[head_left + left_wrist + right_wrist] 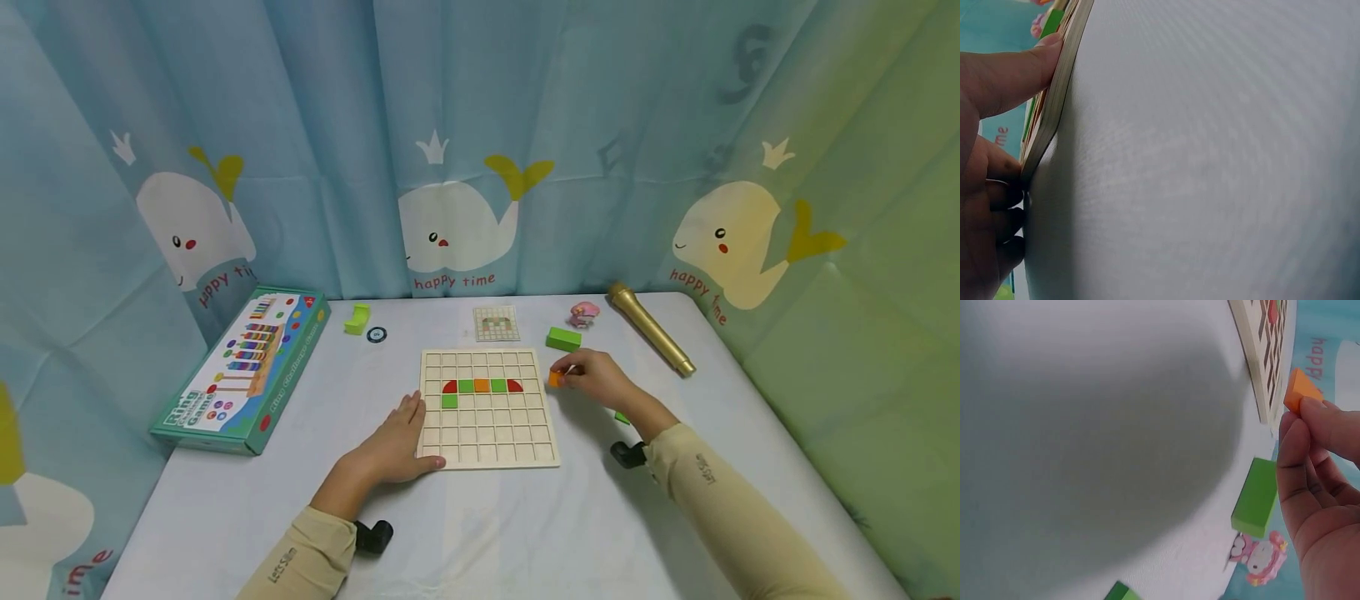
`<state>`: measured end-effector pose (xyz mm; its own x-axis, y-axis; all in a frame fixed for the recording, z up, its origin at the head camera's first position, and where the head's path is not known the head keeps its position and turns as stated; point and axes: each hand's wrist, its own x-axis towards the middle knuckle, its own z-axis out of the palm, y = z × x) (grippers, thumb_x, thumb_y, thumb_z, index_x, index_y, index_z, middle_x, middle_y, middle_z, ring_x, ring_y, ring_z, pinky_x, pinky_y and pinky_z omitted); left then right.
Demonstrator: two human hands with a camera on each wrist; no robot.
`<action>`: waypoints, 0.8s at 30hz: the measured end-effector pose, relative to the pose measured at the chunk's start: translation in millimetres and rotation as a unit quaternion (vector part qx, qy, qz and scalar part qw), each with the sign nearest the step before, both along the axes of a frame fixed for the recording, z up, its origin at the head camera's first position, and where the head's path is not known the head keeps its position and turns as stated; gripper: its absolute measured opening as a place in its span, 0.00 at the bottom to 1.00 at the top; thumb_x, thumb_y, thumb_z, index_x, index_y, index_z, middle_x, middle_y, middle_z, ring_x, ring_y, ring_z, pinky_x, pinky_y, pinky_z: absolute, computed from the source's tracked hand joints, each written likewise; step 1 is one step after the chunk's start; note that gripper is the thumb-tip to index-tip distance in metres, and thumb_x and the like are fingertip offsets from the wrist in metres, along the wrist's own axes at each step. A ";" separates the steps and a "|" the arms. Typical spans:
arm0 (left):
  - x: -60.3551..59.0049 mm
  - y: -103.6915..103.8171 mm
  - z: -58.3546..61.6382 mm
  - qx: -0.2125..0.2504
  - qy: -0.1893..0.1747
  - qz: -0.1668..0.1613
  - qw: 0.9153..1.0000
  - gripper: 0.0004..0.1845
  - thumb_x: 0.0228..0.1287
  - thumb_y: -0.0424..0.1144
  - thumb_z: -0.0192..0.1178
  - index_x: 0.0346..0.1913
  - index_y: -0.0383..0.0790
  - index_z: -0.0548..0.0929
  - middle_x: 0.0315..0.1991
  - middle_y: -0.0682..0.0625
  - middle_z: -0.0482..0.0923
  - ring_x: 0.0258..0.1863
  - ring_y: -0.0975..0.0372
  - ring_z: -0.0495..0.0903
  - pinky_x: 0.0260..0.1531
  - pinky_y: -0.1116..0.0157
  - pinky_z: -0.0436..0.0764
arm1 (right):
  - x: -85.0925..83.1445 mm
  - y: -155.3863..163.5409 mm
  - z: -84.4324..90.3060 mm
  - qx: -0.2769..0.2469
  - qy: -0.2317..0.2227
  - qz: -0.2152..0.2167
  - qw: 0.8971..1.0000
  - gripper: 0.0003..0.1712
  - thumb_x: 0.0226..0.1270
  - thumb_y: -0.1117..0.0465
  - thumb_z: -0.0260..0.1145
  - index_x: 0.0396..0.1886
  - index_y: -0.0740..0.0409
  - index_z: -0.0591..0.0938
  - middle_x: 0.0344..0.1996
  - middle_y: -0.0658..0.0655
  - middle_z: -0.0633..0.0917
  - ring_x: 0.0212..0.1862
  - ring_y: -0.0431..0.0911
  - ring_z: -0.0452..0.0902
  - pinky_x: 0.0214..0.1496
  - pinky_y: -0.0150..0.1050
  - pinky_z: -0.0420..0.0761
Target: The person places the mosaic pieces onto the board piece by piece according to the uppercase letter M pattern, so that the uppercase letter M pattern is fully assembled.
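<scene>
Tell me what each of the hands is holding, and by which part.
The right hand pinches a small orange block by one end, at its fingertips. The left hand holds nothing; it rests against the wooden grid board's left edge.

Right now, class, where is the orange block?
In the head view the orange block is pinched in the right hand, just off the wooden grid board's right edge.

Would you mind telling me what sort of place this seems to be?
Probably a children's play corner: pale blue whale-print curtains enclose a white table holding a wooden grid puzzle board and a boxed ring stacking game.
</scene>
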<state>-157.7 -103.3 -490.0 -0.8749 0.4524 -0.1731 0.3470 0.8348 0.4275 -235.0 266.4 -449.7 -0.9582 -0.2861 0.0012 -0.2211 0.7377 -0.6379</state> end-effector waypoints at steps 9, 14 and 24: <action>-0.1 -0.6 -1.2 0.003 0.001 -0.002 1.000 0.55 0.63 0.58 0.67 0.77 0.23 0.52 0.80 0.34 0.43 0.79 0.45 0.43 0.75 0.50 0.52 | -1.6 -11.6 -2.6 -0.012 -0.001 0.011 1.000 0.11 0.64 0.72 0.69 0.46 0.63 0.89 0.38 0.57 0.85 0.39 0.48 0.79 0.37 0.38 0.81; 0.1 -0.7 -1.6 0.000 0.002 -0.004 1.000 0.55 0.63 0.58 0.67 0.77 0.24 0.52 0.80 0.34 0.43 0.79 0.46 0.43 0.75 0.51 0.52 | -2.3 -15.5 -5.2 -0.019 0.000 0.022 1.000 0.11 0.65 0.72 0.68 0.46 0.63 0.88 0.38 0.57 0.85 0.38 0.47 0.81 0.37 0.38 0.81; -0.3 -1.5 -1.4 -0.005 0.003 -0.005 1.000 0.55 0.63 0.60 0.66 0.77 0.24 0.52 0.80 0.35 0.42 0.79 0.46 0.43 0.75 0.52 0.51 | -1.0 -26.3 -6.7 -0.028 0.010 0.042 0.999 0.11 0.64 0.71 0.69 0.45 0.63 0.89 0.39 0.57 0.86 0.38 0.46 0.80 0.37 0.37 0.81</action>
<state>-158.0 -104.9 -491.4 -0.8714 0.4594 -0.1721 0.3578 0.8352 0.4177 -236.0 240.1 -456.3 -0.9306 -0.3639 0.0389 -0.2938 0.6794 -0.6723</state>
